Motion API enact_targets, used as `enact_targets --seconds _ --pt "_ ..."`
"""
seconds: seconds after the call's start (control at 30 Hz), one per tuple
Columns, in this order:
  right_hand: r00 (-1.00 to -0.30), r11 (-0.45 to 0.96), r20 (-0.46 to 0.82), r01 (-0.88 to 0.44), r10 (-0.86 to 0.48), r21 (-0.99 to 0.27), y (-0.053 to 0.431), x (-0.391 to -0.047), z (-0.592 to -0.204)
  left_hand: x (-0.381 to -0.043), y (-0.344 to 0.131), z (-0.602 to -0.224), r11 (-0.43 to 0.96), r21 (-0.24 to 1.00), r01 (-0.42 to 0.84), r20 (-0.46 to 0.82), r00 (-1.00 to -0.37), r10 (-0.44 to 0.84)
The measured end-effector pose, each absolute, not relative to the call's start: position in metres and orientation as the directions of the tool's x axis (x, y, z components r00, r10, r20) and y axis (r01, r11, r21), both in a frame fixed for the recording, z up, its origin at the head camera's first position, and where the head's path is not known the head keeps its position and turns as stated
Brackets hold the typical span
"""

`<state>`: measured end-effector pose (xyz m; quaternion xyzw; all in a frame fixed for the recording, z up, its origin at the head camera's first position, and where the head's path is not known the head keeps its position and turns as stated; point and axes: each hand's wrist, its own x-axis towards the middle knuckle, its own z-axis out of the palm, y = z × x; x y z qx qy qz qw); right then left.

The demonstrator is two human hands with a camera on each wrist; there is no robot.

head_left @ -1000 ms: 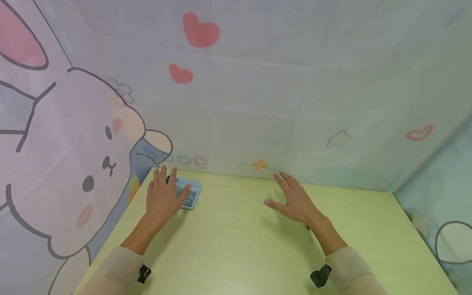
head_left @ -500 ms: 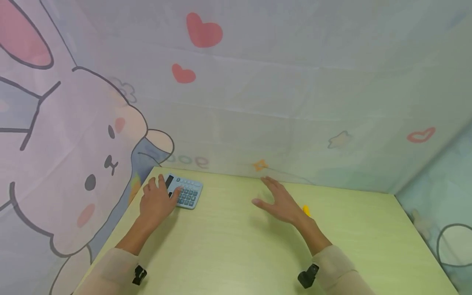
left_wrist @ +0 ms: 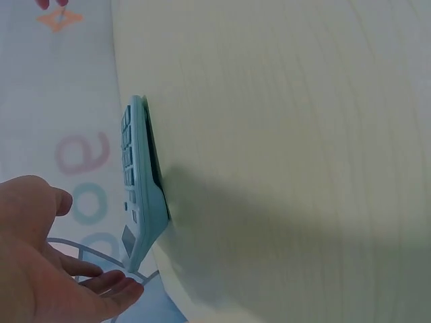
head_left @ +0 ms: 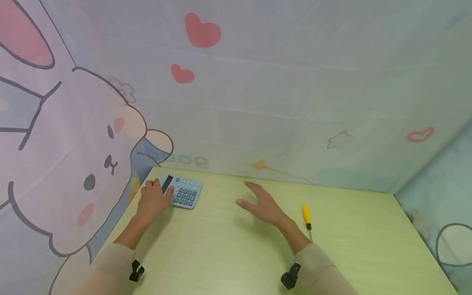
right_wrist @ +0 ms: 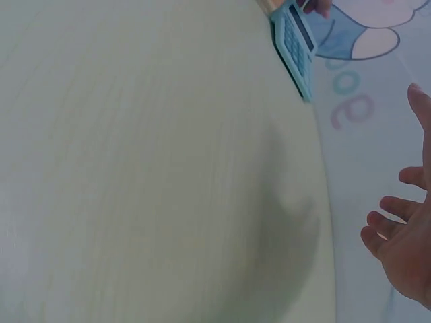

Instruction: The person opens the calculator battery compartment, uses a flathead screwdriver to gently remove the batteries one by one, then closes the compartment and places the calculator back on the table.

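The calculator lies at the far left of the table, face up, its display toward the left and its keys toward the right. The left wrist view shows its display end raised above the tabletop. The left hand is at the calculator's left end, fingers loosely bent and thumb well apart from them. In the left wrist view the fingertips are just beside the display end; whether they touch it I cannot tell, but the hand has no grip on it.

The right hand is above the far middle of the table, to the right of the calculator and well apart from it. Its thumb and fingers are spread, with a wide gap between them, and it holds nothing; a shadow falls on the tabletop below. To the right of this hand lies a screwdriver, its yellow handle toward the far side and its metal shaft pointing near, beside the right sleeve.

A pale cloth hangs behind the table, printed with red hearts and, at the left, a large rabbit.
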<state>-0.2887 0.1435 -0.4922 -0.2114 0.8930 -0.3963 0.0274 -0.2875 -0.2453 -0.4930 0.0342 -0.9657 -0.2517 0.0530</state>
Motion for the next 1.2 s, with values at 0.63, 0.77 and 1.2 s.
enact_targets --seconds 0.63,0.77,1.2 --pt "-0.911 0.31 0.026 -0.167 -0.412 -0.936 0.085 -0.275 -0.508 -0.294 -0.249 -0.493 0.829 0.56 -0.012 0.076 -0.995 -0.065" --pt "-0.899 0.217 -0.003 -0.102 -0.437 -0.971 0.07 -0.271 -0.51 -0.297 -0.25 -0.496 0.818 0.575 -0.017 0.079 -0.994 -0.076" --pt "-0.892 -0.091 -0.1 0.155 -0.44 -0.984 0.014 -0.263 -0.521 -0.302 -0.253 -0.503 0.76 0.647 -0.062 0.036 -0.993 -0.112"
